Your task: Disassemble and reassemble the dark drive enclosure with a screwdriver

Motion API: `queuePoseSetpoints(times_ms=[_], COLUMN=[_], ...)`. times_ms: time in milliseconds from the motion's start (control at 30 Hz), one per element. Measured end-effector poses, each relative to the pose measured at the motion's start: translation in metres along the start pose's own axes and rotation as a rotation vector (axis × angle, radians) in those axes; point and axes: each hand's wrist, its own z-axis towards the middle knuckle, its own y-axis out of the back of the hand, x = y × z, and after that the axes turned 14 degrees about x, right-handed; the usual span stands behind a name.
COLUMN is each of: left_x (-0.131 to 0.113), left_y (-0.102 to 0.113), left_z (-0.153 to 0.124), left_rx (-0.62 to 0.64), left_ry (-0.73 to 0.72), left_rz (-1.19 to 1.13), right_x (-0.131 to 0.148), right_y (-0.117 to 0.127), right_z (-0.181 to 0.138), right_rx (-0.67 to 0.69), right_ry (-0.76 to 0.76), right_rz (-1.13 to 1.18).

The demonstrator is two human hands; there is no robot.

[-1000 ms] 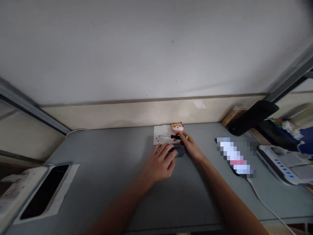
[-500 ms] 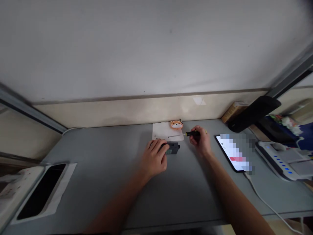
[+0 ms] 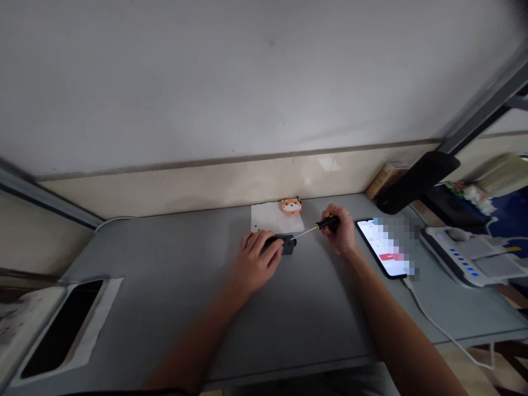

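Box point(image 3: 288, 248): held under left hand point(image 3: 256, 261), fingers half-curled
Screwdriver point(image 3: 325, 223): right hand point(image 3: 340, 231) closed around handle, tip at box
Desk point(image 3: 165, 264): spreads left of hands; front edge well apart

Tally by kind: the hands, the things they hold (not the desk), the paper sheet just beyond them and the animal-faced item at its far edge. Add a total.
Hands: 2, left hand and right hand
Screwdriver: 1, in the right hand
Dark device: 1, in the left hand
Paper sheet: 1
Animal-faced item: 1
Total: 6
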Motion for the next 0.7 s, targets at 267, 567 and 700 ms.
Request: queuePoseSetpoints(times_ms=[267, 567, 700], left_x=[-0.0015, -0.0044, -0.0039], left_y=[-0.0025, -0.0014, -0.0023], left_z=[-0.0009, -0.0022, -0.0042], left_rx=[0.019, 0.059, 0.105], left_ry=[0.013, -0.041, -0.020], left_rz=[-0.036, -0.049, -0.059], right_x=[-0.0062, -0.0078, -0.0072], right_y=[0.0053, 0.0060, 0.0050], right_z=[0.0021, 0.0031, 0.0024], right_rx=[0.034, -0.011, -0.013], right_ry=[-0.017, -0.014, -0.018], right_rz=[-0.033, -0.022, -0.016])
